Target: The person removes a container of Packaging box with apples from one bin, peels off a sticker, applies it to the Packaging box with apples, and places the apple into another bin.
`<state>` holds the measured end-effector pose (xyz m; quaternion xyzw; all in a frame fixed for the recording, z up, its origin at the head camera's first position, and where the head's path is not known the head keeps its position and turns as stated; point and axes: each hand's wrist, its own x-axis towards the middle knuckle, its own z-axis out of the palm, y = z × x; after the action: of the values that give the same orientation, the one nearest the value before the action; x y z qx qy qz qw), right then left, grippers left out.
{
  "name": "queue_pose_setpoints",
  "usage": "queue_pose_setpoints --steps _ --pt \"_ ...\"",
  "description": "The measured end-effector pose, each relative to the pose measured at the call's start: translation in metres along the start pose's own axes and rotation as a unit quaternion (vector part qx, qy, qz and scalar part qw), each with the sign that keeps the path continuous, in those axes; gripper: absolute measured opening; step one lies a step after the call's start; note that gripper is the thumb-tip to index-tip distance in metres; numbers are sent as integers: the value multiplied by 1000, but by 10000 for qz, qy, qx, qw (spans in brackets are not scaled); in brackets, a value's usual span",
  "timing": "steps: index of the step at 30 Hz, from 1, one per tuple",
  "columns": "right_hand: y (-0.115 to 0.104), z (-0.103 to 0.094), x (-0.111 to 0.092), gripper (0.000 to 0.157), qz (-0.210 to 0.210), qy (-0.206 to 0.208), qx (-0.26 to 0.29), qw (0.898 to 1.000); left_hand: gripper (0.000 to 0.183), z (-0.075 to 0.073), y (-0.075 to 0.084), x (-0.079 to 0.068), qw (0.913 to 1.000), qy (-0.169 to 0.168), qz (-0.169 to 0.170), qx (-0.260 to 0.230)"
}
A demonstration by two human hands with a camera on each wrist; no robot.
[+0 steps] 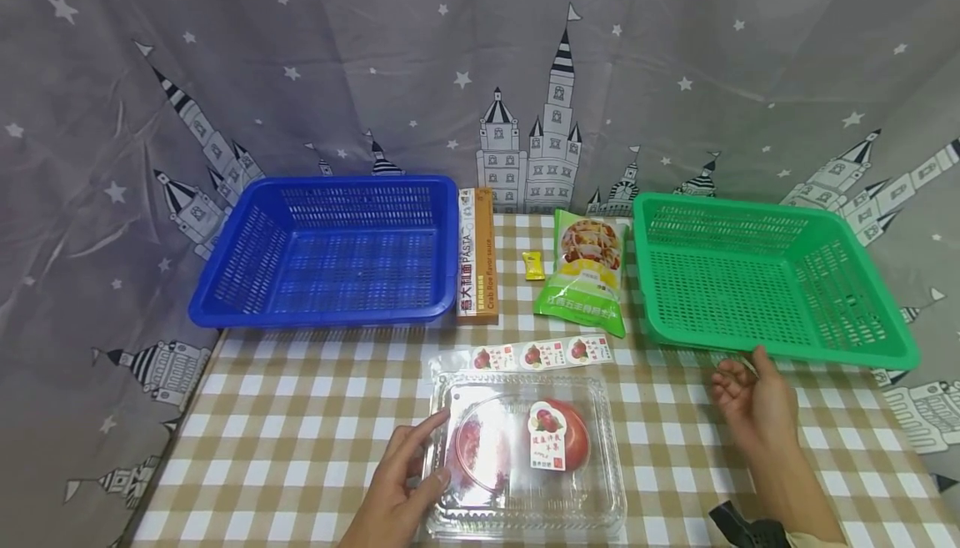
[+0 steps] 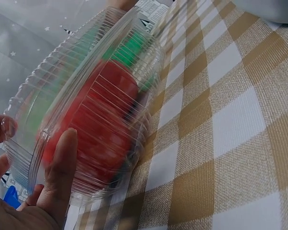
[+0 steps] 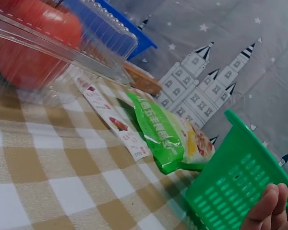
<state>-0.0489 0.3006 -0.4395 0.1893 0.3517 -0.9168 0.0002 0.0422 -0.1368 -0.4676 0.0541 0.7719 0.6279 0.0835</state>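
Observation:
My left hand (image 1: 405, 477) holds the left side of a clear plastic clamshell box (image 1: 600, 490), its thumb and forefinger against the lid and rim. Two round red fruits, one (image 2: 103, 139) blurred behind the ribbed wall, lie inside the box. A white fruit sticker (image 1: 547, 439) is on the lid, above the right fruit. Behind the box lies a strip of matching stickers (image 1: 532, 354). My right hand (image 1: 757, 402), palm turned up and fingers loosely bent, holds nothing. It is just in front of the green basket (image 1: 772, 352); whether it touches the rim I cannot tell.
A blue basket (image 1: 322, 314) stands at the back left. Beside it are a pasta box (image 1: 477, 256), a small yellow packet (image 1: 533, 265) and a green food bag (image 1: 585, 273). A grey castle-print curtain (image 1: 420, 47) hangs behind the checked tablecloth (image 1: 285, 431).

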Motion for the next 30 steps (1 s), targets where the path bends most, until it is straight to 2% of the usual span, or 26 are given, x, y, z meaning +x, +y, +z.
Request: queue_pose_setpoints --steps 6,13,19,25,30 --pt "-2 2 1 25 -142 124 -632 9978 60 1 1 1 9999 60 85 -79" --pt "-4 2 -1 24 -121 241 -809 9964 57 3 2 4 9986 170 489 -146" --pt "-4 2 -1 23 -129 329 -1014 9942 58 0 3 7 9982 78 491 -335" --pt "-3 3 -1 23 -161 305 -1210 9921 61 -5 15 16 9969 21 549 -571" --pt "-3 2 -2 24 -177 263 -1221 9920 63 -6 30 31 9941 6 876 -642"
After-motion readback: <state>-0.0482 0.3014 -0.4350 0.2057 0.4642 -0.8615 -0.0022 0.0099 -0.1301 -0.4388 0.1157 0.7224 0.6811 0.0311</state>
